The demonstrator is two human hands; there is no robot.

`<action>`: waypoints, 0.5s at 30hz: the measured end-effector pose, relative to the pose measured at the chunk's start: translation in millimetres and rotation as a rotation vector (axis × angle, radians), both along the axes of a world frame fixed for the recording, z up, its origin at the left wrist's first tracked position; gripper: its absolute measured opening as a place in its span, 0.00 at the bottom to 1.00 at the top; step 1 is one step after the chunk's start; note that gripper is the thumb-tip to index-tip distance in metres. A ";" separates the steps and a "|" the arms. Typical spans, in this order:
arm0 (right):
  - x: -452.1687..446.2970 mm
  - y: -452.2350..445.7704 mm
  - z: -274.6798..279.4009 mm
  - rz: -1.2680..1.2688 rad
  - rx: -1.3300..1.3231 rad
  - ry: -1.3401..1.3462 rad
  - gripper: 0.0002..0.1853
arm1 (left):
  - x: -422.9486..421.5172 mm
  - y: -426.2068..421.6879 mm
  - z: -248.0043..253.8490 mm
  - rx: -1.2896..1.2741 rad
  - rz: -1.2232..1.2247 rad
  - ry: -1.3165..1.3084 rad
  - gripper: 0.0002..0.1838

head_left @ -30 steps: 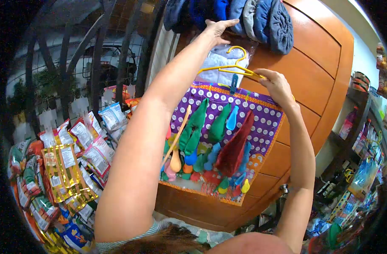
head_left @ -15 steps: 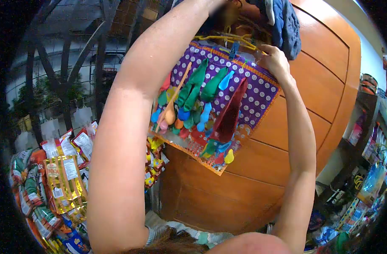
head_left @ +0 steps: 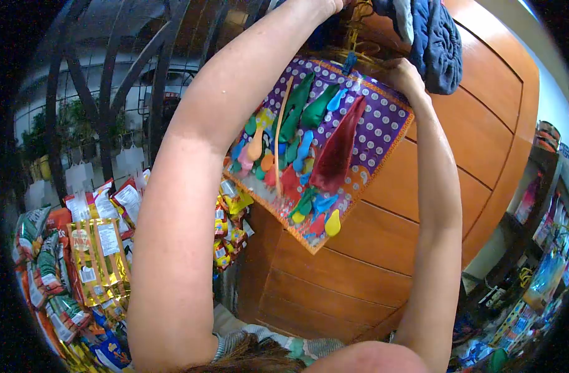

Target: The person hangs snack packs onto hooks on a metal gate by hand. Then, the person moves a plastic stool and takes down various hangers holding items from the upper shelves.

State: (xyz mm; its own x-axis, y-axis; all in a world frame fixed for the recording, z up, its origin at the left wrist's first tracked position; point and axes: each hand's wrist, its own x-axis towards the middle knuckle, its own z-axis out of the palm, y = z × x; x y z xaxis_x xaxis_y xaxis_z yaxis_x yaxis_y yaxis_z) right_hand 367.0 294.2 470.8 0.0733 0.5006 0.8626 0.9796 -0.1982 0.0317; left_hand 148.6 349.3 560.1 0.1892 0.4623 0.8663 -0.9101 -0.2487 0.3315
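A purple polka-dot card of balloons (head_left: 379, 133) with an orange border hangs tilted before me. Red, green, blue and yellow balloons are fixed across its front. A blue clip (head_left: 350, 62) sits at its top edge, by a thin yellow hanger (head_left: 363, 13) partly lost in shadow. My right hand (head_left: 404, 78) is closed at the card's upper right corner, with curled fingers at the hanger's end; the exact grip is partly hidden. My left hand (head_left: 335, 5) reaches up at the top edge of the view near the hanger's upper part, its fingers cut off.
Behind the card stands an orange-brown wooden door (head_left: 359, 267). Dark clothing (head_left: 443, 50) hangs at the top right. Snack packs (head_left: 98, 255) hang at left before a dark metal gate (head_left: 107, 81). Shelves with goods (head_left: 533, 217) line the right side.
The card has swung slightly, its lower corner shifting left. The hanger now appears higher and more tilted. My left hand has moved a little to the right; my right hand stays at the corner.
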 end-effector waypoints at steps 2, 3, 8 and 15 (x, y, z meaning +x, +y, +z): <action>12.5 18.1 10.9 -0.011 0.004 -0.022 0.16 | -0.1 -0.4 -2.9 0.011 0.010 -0.002 0.03; 18.7 26.5 16.1 -0.029 -0.005 -0.052 0.17 | 1.2 -0.8 -4.1 0.009 0.000 0.012 0.03; 25.7 41.5 21.7 0.066 0.029 -0.067 0.22 | 4.2 -5.2 -11.7 0.002 0.004 0.020 0.04; 77.4 99.9 54.1 0.028 -0.007 -0.103 0.24 | 1.8 -4.0 -12.7 0.019 -0.003 0.041 0.03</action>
